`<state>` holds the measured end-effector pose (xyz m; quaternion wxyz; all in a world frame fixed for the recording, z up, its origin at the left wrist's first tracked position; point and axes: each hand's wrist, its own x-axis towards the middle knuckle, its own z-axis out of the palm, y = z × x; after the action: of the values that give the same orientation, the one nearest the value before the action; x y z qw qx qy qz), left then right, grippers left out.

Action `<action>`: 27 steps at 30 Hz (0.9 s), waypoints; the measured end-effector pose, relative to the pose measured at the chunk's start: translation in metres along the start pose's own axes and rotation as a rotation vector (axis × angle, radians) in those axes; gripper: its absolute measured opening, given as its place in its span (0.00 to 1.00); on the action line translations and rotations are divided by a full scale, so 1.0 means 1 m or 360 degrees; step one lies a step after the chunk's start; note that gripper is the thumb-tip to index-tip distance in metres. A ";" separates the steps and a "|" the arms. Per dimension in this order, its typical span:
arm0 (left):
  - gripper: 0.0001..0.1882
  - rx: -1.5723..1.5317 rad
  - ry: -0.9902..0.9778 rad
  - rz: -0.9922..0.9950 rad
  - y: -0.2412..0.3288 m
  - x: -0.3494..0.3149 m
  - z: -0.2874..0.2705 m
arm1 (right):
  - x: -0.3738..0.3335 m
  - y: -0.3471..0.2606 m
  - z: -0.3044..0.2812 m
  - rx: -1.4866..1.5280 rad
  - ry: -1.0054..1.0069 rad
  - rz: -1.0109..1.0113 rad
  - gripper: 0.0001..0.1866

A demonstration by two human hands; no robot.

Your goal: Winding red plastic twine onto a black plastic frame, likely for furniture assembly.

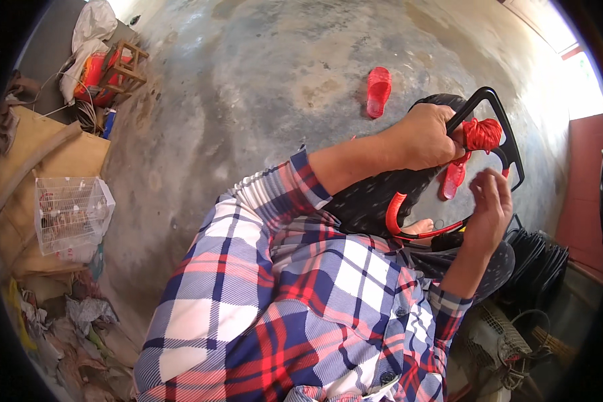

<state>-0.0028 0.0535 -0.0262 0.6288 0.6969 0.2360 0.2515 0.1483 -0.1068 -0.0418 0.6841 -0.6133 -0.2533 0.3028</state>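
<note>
My left hand (425, 139) is closed round one side of a black, rounded handle frame (509, 127), which is held up over my knees. A bundle of red cord (482, 135) sits inside the frame, touching or close to my left fingertips. My right hand (489, 213) is raised just below the frame, its fingers loosely bent and a little apart, with nothing clearly held in them. A curved black piece with a red covering (396, 213) reaches across my lap toward my right hand. How it joins the frame is hidden behind that hand.
Red slippers (378, 92) lie on the concrete floor (248, 87), one partly behind my hands. At left are a white wire cage (72, 213), a wooden stool (124, 65) and rags (80, 328). Coiled black tubing (532, 268) and a woven basket (492, 335) stand at right.
</note>
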 end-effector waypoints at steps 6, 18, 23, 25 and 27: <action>0.09 0.0012 -0.0131 -0.0066 0.009 0.000 0.007 | -0.005 -0.047 0.014 -0.0034 0.0001 -0.0509 0.10; 0.12 0.0075 -0.0226 -0.0006 0.010 0.002 0.019 | 0.008 -0.088 0.010 -0.0207 0.0114 -0.0875 0.17; 0.13 0.0148 -0.0224 -0.0002 0.010 0.003 0.022 | 0.014 -0.109 0.022 -0.0239 0.0182 -0.1065 0.19; 0.13 0.0169 -0.0227 0.0014 0.009 0.003 0.026 | 0.011 -0.122 0.029 -0.0319 0.0197 -0.1165 0.22; 0.13 0.0201 -0.0206 0.0049 0.010 0.003 0.030 | 0.007 -0.133 0.042 -0.0400 0.0172 -0.1325 0.23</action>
<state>0.0191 0.0320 -0.0188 0.5937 0.7534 0.1996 0.2001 0.1374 -0.0816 0.0954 0.6803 -0.5524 -0.4775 -0.0644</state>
